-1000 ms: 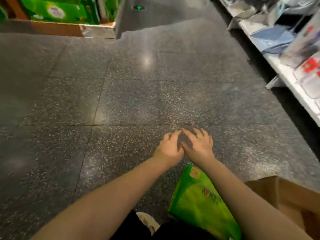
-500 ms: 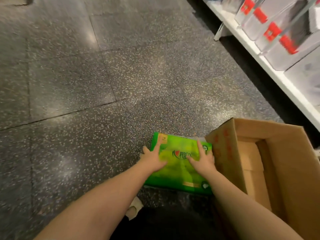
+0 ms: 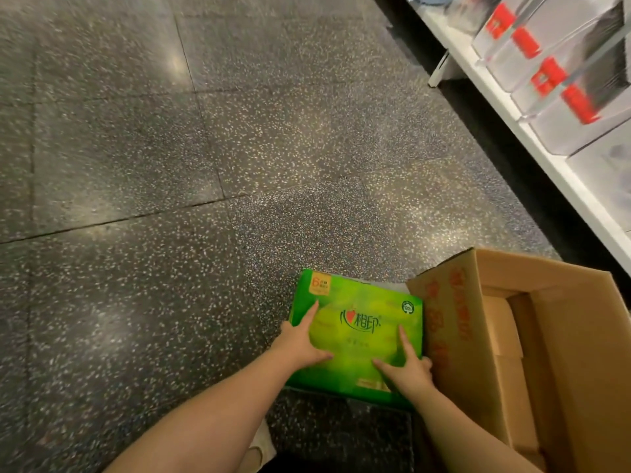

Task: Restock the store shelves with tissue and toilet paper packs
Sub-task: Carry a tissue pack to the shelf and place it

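Observation:
A green tissue pack (image 3: 362, 322) with red and dark lettering lies on the speckled floor, close in front of me. My left hand (image 3: 300, 343) holds its left side, thumb and forefinger spread over the top face. On the pack's right side is my right hand (image 3: 406, 367), forefinger and thumb on top, the other fingers curled down between the pack and a cardboard box (image 3: 546, 264). The box is open and stands touching the pack on the right.
A white store shelf (image 3: 532, 138) runs along the right, bearing clear containers with red labels (image 3: 560, 63). Dark terrazzo floor (image 3: 170, 199) spreads to the left and ahead. The toe of my light shoe (image 3: 261, 442) shows below my left forearm.
A second ago both hands were out over bare floor with the pack below them. They came down onto the pack's two sides, and the view swung right and down to the box.

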